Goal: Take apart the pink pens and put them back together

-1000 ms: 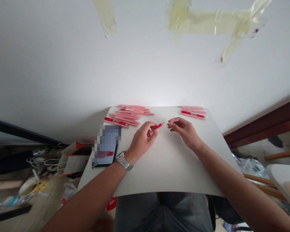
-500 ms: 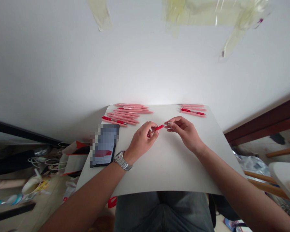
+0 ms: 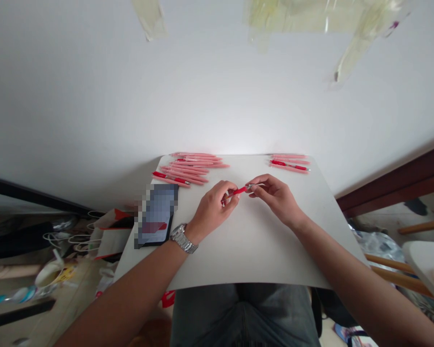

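Holding the pen in your left hand, thumb and fingers pinched around it, just right of and below frame centre. Red grip end points right. Your right hand pinches a small silvery tip at that end; too small to tell if it's seated. Both hands are over the white table. Pink-and-red pile sits left of centre, smaller batch right of centre, both near the table's far edge. Phone lies lower left of the pile, near your watch.
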`<act>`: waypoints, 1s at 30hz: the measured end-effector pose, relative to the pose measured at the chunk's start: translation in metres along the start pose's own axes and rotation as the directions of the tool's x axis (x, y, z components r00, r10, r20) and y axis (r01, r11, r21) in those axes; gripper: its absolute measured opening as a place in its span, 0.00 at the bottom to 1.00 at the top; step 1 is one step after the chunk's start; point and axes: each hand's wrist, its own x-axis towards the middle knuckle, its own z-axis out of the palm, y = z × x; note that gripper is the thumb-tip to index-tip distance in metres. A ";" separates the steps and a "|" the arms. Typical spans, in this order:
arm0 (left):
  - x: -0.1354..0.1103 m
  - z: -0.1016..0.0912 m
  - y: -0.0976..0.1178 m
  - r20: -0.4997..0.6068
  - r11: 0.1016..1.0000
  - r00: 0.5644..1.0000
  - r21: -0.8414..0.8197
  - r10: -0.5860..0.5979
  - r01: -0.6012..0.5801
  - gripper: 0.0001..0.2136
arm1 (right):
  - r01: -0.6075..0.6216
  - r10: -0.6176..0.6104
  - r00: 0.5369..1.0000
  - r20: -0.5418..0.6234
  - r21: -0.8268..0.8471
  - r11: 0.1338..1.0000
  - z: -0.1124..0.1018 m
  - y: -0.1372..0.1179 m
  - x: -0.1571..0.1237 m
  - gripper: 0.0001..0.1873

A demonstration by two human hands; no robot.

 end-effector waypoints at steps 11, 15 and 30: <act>0.000 0.000 -0.001 0.012 0.999 0.999 0.031 0.039 -0.040 0.04 | -0.014 0.017 0.999 0.035 -0.069 0.997 -0.002 0.001 -0.002 0.18; -0.001 0.000 0.000 0.018 0.998 0.999 0.031 0.045 -0.045 0.03 | -0.010 0.013 0.999 0.040 -0.081 0.997 -0.003 0.003 -0.002 0.17; -0.002 -0.002 -0.004 0.031 0.997 0.998 0.053 0.056 -0.057 0.03 | -0.029 0.028 1.000 -0.006 -0.233 0.972 -0.002 0.001 -0.003 0.18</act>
